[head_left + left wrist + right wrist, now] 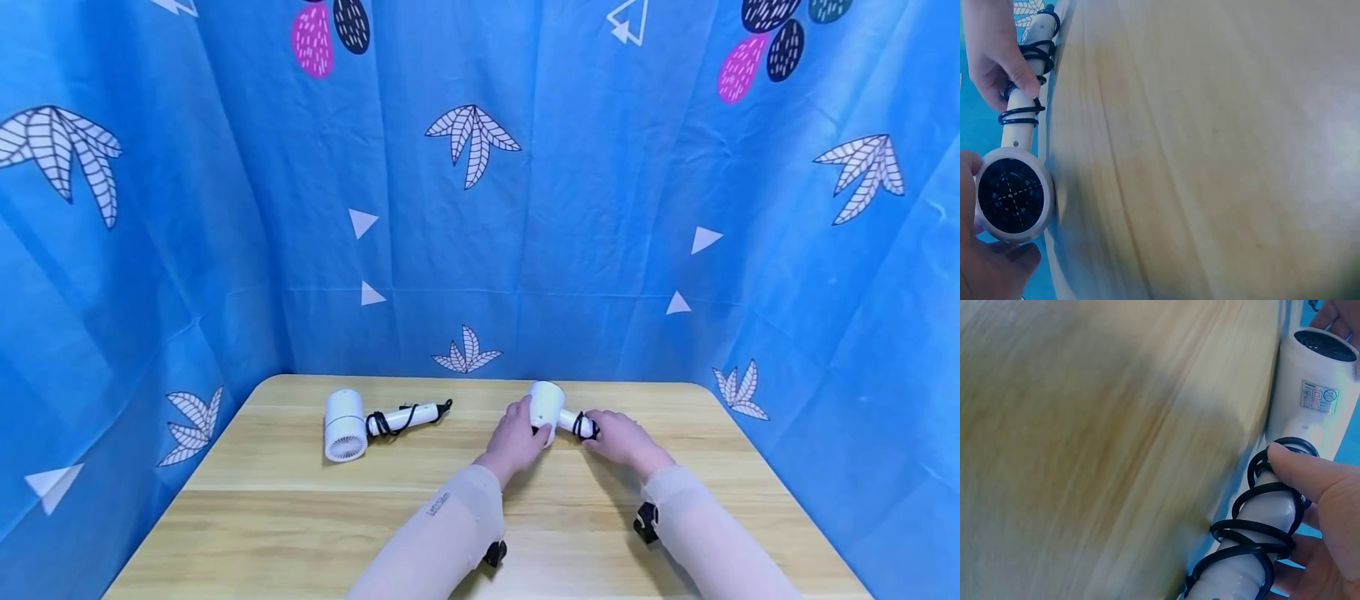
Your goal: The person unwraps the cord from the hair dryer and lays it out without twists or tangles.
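A white hair dryer (547, 402) is at the far side of the wooden table, right of centre, with both hands on it. My left hand (517, 437) holds its wide head; the left wrist view shows thumb and fingers around the round end with a dark grille (1010, 195). The handle (1266, 515) is in my right hand (618, 437), thumb on top. Black cord (1254, 534) winds round that handle in several loops. A second white hair dryer (346, 417) lies to the left, its grille facing the front and its handle pointing right.
The wooden table (285, 525) has rounded back corners. Blue patterned cloth (465, 250) hangs behind it and along both sides. Black wrist straps (645, 522) show beneath the sleeves.
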A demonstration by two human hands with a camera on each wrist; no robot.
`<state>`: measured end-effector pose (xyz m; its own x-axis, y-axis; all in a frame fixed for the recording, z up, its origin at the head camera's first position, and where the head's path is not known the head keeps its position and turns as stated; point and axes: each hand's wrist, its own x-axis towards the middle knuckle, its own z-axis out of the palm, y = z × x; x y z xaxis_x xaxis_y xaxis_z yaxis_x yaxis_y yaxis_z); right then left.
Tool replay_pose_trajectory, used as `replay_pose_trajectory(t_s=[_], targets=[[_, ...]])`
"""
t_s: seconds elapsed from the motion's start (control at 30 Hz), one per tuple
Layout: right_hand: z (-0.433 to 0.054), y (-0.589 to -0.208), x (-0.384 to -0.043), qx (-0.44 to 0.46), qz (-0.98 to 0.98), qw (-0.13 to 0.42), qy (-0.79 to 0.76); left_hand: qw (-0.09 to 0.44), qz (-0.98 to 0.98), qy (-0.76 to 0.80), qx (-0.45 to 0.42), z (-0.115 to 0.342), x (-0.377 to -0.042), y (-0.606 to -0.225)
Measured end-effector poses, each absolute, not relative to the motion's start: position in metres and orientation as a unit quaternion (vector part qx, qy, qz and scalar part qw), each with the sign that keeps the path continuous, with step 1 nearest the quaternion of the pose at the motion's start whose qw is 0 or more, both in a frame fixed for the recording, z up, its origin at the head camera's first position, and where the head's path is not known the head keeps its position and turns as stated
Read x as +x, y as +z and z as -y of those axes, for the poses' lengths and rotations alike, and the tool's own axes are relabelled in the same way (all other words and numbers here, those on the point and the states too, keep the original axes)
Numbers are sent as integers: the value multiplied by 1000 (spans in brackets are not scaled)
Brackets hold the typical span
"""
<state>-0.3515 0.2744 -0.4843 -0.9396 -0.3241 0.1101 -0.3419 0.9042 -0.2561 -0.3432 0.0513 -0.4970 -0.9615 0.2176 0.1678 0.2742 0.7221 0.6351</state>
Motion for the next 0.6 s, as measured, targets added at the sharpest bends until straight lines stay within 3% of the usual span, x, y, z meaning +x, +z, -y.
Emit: replay_pose_trajectory(t_s=[0.6], targets=[[-277,-481,-352,161,977,25,136,-6,900,-427,-86,-53,-349,-498]])
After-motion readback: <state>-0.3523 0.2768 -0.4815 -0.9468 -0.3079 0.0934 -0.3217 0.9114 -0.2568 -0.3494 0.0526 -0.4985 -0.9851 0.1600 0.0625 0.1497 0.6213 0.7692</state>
